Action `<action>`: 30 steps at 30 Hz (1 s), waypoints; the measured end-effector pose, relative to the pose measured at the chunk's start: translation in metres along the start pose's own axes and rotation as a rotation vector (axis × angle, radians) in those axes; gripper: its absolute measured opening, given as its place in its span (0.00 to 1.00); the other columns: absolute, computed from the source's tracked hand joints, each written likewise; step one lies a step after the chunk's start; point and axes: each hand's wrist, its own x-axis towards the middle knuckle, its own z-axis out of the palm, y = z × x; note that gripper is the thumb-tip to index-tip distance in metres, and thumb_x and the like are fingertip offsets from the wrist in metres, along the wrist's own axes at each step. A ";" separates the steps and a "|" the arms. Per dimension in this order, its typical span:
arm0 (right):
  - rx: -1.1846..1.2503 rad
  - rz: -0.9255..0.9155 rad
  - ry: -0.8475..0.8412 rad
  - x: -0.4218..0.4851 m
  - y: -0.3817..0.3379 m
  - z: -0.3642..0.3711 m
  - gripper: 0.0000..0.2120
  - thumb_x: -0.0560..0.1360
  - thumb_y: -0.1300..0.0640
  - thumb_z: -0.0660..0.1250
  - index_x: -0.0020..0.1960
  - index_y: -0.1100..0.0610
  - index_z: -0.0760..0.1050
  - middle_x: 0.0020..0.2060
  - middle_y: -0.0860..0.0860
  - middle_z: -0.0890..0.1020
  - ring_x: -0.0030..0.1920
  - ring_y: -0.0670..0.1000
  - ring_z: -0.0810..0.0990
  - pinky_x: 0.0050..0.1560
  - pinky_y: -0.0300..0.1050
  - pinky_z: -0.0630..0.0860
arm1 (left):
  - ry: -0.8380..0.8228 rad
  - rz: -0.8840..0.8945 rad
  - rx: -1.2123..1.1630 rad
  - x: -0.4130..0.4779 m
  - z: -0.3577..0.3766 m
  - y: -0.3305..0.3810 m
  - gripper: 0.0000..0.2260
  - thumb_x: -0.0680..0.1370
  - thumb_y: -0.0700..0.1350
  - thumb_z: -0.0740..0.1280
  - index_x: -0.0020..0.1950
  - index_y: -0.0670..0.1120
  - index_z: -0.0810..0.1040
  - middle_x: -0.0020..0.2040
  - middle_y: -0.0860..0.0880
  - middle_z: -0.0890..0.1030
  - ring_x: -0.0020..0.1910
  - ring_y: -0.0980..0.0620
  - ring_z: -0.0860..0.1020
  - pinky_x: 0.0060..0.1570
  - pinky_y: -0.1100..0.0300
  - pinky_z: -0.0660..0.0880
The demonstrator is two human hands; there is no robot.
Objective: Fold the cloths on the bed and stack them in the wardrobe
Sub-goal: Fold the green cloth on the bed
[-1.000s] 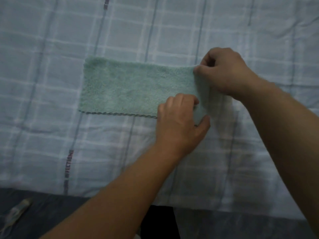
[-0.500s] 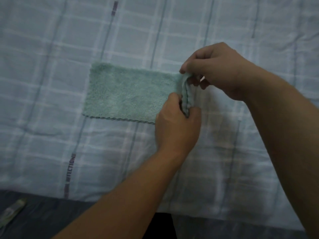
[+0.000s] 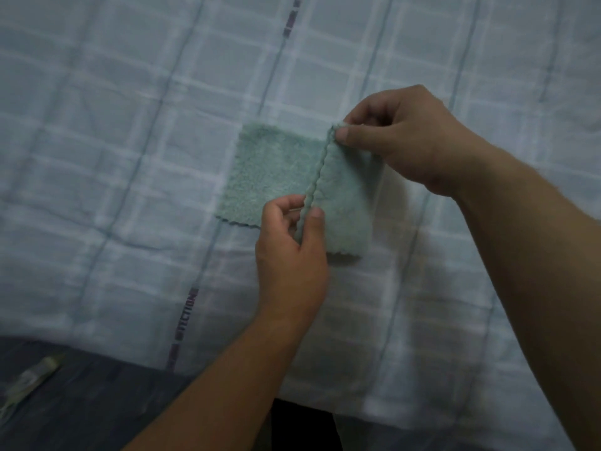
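Between the hands, the cloth (image 3: 273,177) looks soft, light and limp, so I judge it is best taken at both ends of its wavy edge. The right hand (image 3: 406,141) pinches the far end and the left hand (image 3: 289,252) pinches the near end. The cloth lies half folded on the bed (image 3: 130,141).

Bare bed (image 3: 130,157) spreads wide left of the cloth (image 3: 270,177) and beyond it, room for a hand to pass. The left hand (image 3: 289,255) and right hand (image 3: 406,141) block the cloth's right half, and their forearms cross the bed's near right. A pale tube (image 3: 32,379) lies near-left, well apart.
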 end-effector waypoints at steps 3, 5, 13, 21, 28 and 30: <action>-0.123 -0.039 0.017 0.013 -0.011 0.016 0.09 0.75 0.50 0.75 0.45 0.55 0.83 0.27 0.41 0.76 0.25 0.35 0.71 0.28 0.25 0.63 | 0.022 -0.003 0.009 0.013 -0.016 -0.002 0.06 0.81 0.48 0.70 0.52 0.57 0.74 0.48 0.50 0.85 0.48 0.52 0.85 0.50 0.47 0.83; -0.174 -0.049 0.012 0.020 -0.018 0.028 0.08 0.76 0.47 0.73 0.44 0.52 0.82 0.26 0.35 0.77 0.28 0.32 0.73 0.29 0.24 0.64 | 0.044 0.009 0.036 0.023 -0.026 -0.003 0.05 0.80 0.50 0.69 0.53 0.58 0.74 0.47 0.49 0.85 0.46 0.50 0.85 0.48 0.44 0.82; -0.180 -0.095 0.059 0.043 -0.028 0.066 0.11 0.77 0.46 0.72 0.46 0.53 0.83 0.37 0.44 0.82 0.37 0.41 0.77 0.43 0.41 0.76 | -0.019 -0.057 0.008 0.048 -0.060 0.001 0.10 0.76 0.56 0.73 0.53 0.61 0.75 0.44 0.53 0.84 0.43 0.49 0.85 0.43 0.39 0.83; -0.265 -0.151 0.104 0.056 -0.029 0.093 0.09 0.76 0.45 0.70 0.44 0.49 0.80 0.40 0.48 0.82 0.45 0.52 0.81 0.52 0.53 0.78 | 0.009 -0.089 0.189 0.066 -0.082 -0.005 0.15 0.70 0.58 0.77 0.49 0.60 0.73 0.41 0.53 0.83 0.34 0.52 0.84 0.38 0.45 0.83; -0.453 -0.196 0.152 0.059 -0.016 0.107 0.11 0.78 0.43 0.66 0.50 0.51 0.77 0.46 0.46 0.73 0.50 0.52 0.70 0.56 0.48 0.66 | -0.008 -0.043 0.422 0.071 -0.093 -0.001 0.16 0.72 0.55 0.78 0.48 0.54 0.73 0.37 0.57 0.77 0.36 0.63 0.77 0.34 0.71 0.70; -0.466 -0.204 0.166 0.058 -0.017 0.107 0.12 0.79 0.42 0.66 0.51 0.51 0.77 0.46 0.46 0.73 0.50 0.51 0.69 0.56 0.48 0.65 | 0.001 -0.038 0.442 0.071 -0.093 0.000 0.16 0.72 0.55 0.78 0.49 0.54 0.73 0.38 0.57 0.77 0.36 0.62 0.77 0.36 0.67 0.71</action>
